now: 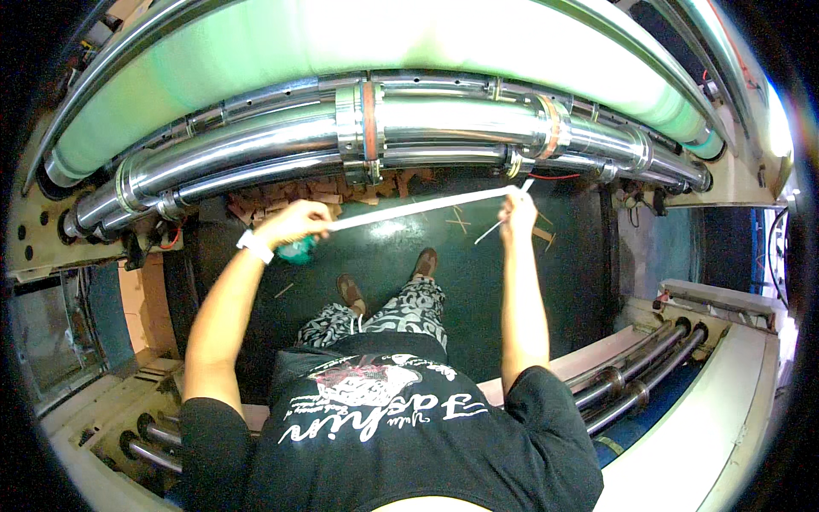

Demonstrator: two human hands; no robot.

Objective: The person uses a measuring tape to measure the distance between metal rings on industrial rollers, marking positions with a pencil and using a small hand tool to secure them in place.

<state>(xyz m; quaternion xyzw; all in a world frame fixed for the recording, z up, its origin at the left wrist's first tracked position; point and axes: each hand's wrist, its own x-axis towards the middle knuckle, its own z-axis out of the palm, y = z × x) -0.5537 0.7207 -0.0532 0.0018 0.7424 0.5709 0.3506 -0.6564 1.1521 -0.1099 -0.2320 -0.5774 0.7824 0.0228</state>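
Grip, left hand: left hand [293, 224] is closed in a loose fist around one end of a long white strip [422, 206]; a teal roll [298, 249] sits under the palm, and whether the fingers clasp it too cannot be told.
Grip, right hand: right hand [518, 207] is pinched shut on the far end of the strip, fingers pointing toward 12 o'clock, with a short loose tail of the strip hanging toward 7 o'clock.
Strip position: stretched taut between the two hands, in the air above the floor, just below the steel rollers.
Long axis: runs from about 8 o'clock at the left hand to about 2 o'clock at the right hand, so the right end sits slightly higher in the picture.
Direction from each grip: from the left hand the strip leads off toward 2 o'clock; from the right hand it leads back toward 8 o'clock.
Nearer hand: the right hand is closer to the steel rollers [444, 128]; the left hand is lower and a little farther from them.
Wrist: a white band [255, 246] circles the left wrist.
Surroundings: a pale green roller [341, 43] arches above the steel ones; a dark floor [392, 256] lies below, with both feet in brown shoes [351, 293] near centre.
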